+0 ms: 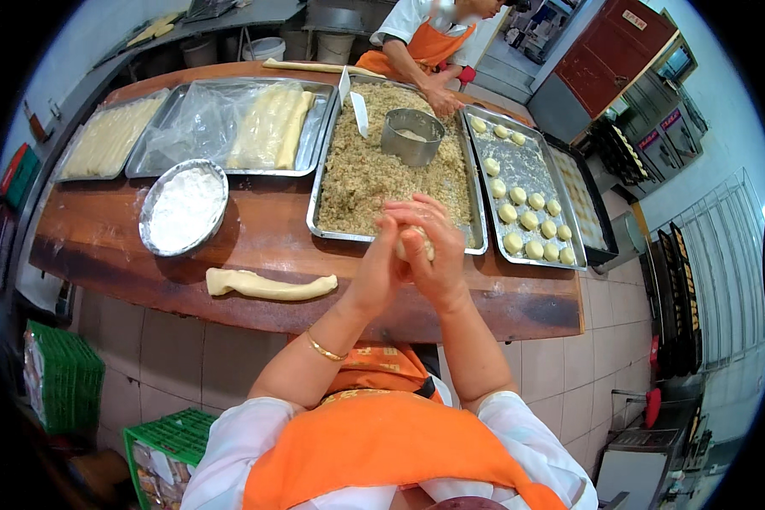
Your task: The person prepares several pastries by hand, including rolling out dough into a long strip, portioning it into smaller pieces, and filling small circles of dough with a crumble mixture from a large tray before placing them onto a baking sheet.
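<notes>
My left hand (382,255) and my right hand (438,255) are cupped and pressed together around a pale lump (417,244), mostly hidden by the fingers. They are over the near edge of a tray of crumbly beige filling (361,170). A round metal ring (412,150) sits in that filling, beside a white upright card (358,113). A long strip of pale dough (272,285) lies on the wooden table to the left of my hands. A tray of small round dough balls (535,223) stands to the right.
A bowl of white flour (181,208) and two trays of dough strips (272,127) (110,136) are at left. A co-worker (421,47) in an orange apron reaches toward the far table edge. Green crates (64,374) stand on the floor; racks (680,306) are at right.
</notes>
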